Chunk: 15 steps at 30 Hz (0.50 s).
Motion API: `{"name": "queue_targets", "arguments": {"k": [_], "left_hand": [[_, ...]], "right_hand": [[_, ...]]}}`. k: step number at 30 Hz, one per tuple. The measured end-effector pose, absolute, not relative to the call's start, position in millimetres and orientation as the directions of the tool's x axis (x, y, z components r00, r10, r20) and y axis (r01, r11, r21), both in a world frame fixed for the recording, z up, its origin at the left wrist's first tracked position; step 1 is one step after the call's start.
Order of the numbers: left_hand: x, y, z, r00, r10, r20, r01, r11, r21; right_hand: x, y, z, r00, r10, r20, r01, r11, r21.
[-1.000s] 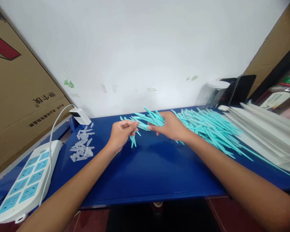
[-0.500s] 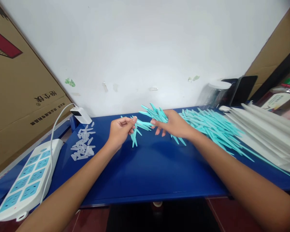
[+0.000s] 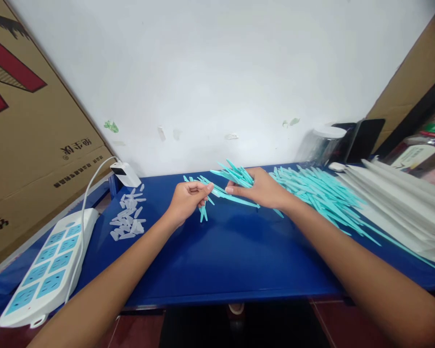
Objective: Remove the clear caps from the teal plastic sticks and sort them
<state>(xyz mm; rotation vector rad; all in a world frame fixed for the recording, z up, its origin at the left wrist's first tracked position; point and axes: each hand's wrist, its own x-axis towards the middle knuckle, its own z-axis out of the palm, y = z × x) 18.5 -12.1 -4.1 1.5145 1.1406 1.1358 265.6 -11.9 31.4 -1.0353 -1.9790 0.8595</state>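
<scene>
My right hand (image 3: 255,188) is closed around a fanned bundle of thin teal plastic sticks (image 3: 237,173) with tapered ends. Just left of it, my left hand (image 3: 190,199) pinches at the end of a single teal stick (image 3: 241,200), which slants down to the right below my right thumb. Behind and under my left fingers, several loose teal sticks (image 3: 203,212) lie on the blue table (image 3: 217,261). A large pile of the same sticks (image 3: 319,193) spreads to the right of my right hand. The exact grip of the fingertips is partly hidden.
Small translucent plastic pieces (image 3: 128,217) lie on the left. A white power strip (image 3: 50,270) and a corded white device (image 3: 126,174) stand beyond them. White paper-like sheets (image 3: 395,208), a lidded clear jar (image 3: 322,145) and a bottle (image 3: 420,150) are on the right.
My left hand has shifted slightly right, closer to my right hand. One stick now slants out from the left fingertips beneath the right thumb. The view has shifted a little.
</scene>
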Motion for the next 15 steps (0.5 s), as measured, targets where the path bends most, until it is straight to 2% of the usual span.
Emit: {"name": "queue_targets", "arguments": {"k": [4,7,9,11,13,15], "left_hand": [[29,-17,-7,0.200,0.969,0.144,0.162,-0.177,0.971],[27,-16,1,0.254,0.948,0.194,0.311,-0.270,0.911],[5,-9,16,0.294,0.925,0.242,0.539,-0.369,0.757],[-38,0,36,0.309,0.927,0.213,0.811,-0.374,0.450],[-95,10,51,0.146,0.989,0.037,0.960,-0.151,0.238],[-150,21,56,-0.087,0.993,-0.075,0.990,0.095,0.105]], "right_hand": [[257,-17,27,-0.439,0.877,0.196,0.355,0.370,-0.859],[259,-15,28,-0.460,0.864,0.206,0.366,0.396,-0.842],[267,-9,31,-0.411,0.874,0.261,0.431,0.438,-0.789],[281,-1,35,-0.293,0.897,0.332,0.589,0.443,-0.676],[300,9,37,-0.188,0.909,0.373,0.785,0.367,-0.499],[318,18,36,-0.148,0.932,0.331,0.921,0.252,-0.298]]}}
